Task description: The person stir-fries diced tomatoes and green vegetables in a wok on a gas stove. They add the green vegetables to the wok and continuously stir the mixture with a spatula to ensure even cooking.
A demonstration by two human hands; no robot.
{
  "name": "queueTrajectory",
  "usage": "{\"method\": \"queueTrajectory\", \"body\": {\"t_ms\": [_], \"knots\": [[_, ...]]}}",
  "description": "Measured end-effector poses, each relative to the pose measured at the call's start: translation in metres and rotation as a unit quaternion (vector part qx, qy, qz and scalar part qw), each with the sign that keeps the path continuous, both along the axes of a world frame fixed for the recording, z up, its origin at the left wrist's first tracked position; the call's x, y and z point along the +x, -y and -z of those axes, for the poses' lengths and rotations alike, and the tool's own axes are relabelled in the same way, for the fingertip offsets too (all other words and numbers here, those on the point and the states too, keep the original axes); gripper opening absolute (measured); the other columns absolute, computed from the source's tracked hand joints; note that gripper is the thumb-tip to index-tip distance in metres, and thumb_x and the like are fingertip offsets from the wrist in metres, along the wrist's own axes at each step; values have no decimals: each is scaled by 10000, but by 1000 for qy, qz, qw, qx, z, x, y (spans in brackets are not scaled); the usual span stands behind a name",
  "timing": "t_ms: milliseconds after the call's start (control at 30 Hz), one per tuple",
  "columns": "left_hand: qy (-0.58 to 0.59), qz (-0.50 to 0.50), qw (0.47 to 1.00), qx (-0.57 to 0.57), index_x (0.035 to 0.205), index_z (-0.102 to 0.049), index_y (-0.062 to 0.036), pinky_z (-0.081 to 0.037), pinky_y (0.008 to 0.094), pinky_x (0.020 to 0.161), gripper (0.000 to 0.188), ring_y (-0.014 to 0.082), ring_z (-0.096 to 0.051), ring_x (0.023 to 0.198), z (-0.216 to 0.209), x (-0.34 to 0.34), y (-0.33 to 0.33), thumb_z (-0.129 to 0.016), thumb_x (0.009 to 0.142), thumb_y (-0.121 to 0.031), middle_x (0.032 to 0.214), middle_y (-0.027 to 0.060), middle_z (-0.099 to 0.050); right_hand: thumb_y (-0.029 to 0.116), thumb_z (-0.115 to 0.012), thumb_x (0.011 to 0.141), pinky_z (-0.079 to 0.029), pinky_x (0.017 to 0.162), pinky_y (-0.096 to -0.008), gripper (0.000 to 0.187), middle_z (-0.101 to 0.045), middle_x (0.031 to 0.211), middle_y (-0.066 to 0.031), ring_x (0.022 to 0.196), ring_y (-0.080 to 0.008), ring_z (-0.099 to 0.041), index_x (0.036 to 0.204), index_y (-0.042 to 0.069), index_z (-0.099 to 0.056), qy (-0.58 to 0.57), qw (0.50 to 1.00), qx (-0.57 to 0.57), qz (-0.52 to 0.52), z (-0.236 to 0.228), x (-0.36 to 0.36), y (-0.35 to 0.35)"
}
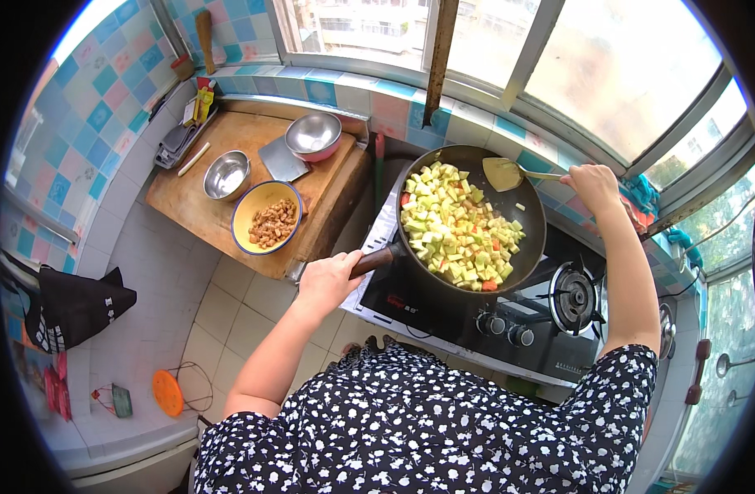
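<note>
A dark frying pan sits on the left side of the gas stove, full of diced pale-green vegetable pieces with a few orange-red bits among them. My left hand is closed around the pan's brown handle. Up at the pan's far right rim, my right hand grips the handle of a spatula. The spatula's yellowish blade is inside the pan, to the right of the heaped vegetables.
Left of the stove, a wooden board carries a yellow bowl of brown chunks, two metal bowls and a cleaver. An unused burner lies right of the pan. Windows line the far wall.
</note>
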State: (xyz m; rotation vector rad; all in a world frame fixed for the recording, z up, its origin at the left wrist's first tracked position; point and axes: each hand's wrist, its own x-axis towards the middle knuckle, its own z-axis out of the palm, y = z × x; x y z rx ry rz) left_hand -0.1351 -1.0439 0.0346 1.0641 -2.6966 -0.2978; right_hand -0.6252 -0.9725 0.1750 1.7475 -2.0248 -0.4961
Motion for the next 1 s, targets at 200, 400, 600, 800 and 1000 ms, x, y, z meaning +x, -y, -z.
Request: {"method": "queueTrajectory", "body": {"t_ms": [200,400,600,800,1000], "knots": [[-4,0,1000,-10,1086,-572,-167,-532,393,620,333,262,-662,737,-3,-2,1,-695,811,-306,846,45,-644,439,-571,899,-506,648,-369,383,-666,678,-67,720,-248,-675,740,102,-660,56,995,34,-77,33,43,36],[-5,3,1000,-4,1100,-575,-176,-531,397,640,349,265,-665,771,0,2,1,-704,803,-308,879,48,-654,331,-612,887,-456,710,-300,200,-624,746,-3,738,-178,-651,860,133,-619,-27,984,49,-169,13,75,-22],[38,28,998,52,1150,-549,-169,-527,426,704,396,295,-663,843,-9,1,9,-689,824,-345,952,73,-667,201,-634,872,-488,672,-379,333,-570,874,-49,774,-245,-633,1200,154,-612,114,993,27,-11,-23,112,-125],[74,60,990,103,1175,-542,-160,-517,444,741,406,313,-662,881,-10,6,19,-671,839,-348,958,100,-685,191,-627,876,-471,678,-391,290,-626,810,-71,761,-271,-629,1160,147,-666,158,981,59,95,-92,164,-173],[43,70,992,98,1176,-544,-155,-517,446,750,416,310,-664,881,-7,3,19,-678,829,-341,947,110,-685,189,-593,895,-507,687,-368,353,-640,861,-63,813,-236,-662,1246,151,-604,116,980,119,112,-16,183,-157]]}}
